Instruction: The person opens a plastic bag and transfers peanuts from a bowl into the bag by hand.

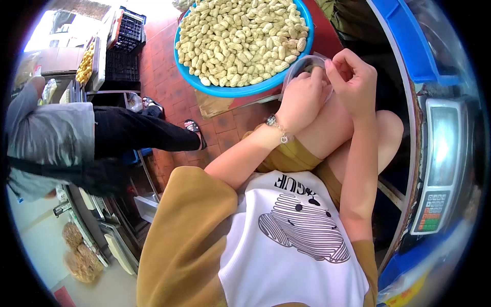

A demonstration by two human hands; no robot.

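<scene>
My left hand (pixel 302 102), with a watch-like bracelet at its wrist, is curled over a clear plastic container (pixel 292 71) above my lap. Its fingertips are turned away from me, so what they hold is hidden. Close beside it, my right hand (pixel 354 84) is closed in a pinch, thumb and forefinger together near the container's rim. Anything between those fingers is too small to make out. Just beyond my hands stands a wide blue basin (pixel 225 93) heaped with unshelled peanuts (pixel 240 43).
At the left a person (pixel 51 133) in a grey top and black trousers stands on the red tiled floor (pixel 158 61). Black crates (pixel 123 66) are stacked behind. On my right are a digital scale (pixel 442 153) and a blue tray (pixel 409 41). Bagged goods (pixel 82 256) lie lower left.
</scene>
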